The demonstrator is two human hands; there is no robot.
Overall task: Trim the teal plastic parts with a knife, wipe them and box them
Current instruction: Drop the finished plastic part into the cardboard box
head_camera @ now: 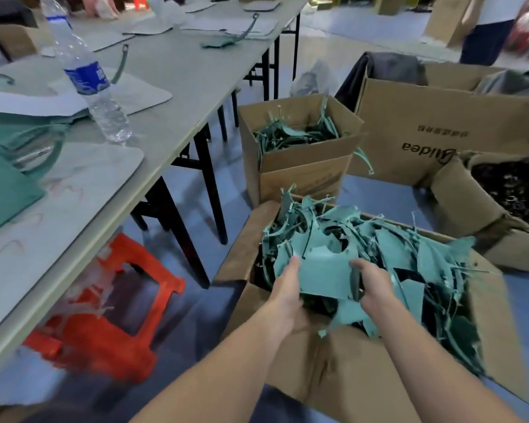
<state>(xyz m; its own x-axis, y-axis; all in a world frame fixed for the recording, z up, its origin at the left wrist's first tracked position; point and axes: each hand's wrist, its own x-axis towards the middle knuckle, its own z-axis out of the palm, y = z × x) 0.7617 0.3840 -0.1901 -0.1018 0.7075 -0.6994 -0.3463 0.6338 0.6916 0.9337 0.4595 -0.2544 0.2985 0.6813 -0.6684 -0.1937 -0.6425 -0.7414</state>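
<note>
While both hands reach into the near carton (318,370) on the floor, fetching stock for the trimming step. Left hand (287,288) closed along the left edge of a flat teal plastic part (324,273); right hand (371,283) closed on its right edge, fingers (359,265) curled over the top. Held between the two hands, just above the heap of teal parts (394,245) filling that carton, apparently touching the pieces beneath. No knife or wiping cloth identifiable with certainty; a slim object on the mat (83,178) at the left of the bench (177,87) too blurred to name.

Judged stage: early, a supply pick, with trimming, wiping and boxing of this piece not yet done.

Next move, as a judgement:
- Lift straight up, since thin sprue strands and curved strips in the heap look liable to snag and drag neighbours out.
- Carry left to the mat on the bench, clear of the water bottle (89,83).
- Free one hand for the blade only once the piece lies flat.

Second carton (303,166) further off also holding teal pieces; whether finished stock or scrap, cannot tell.
</note>
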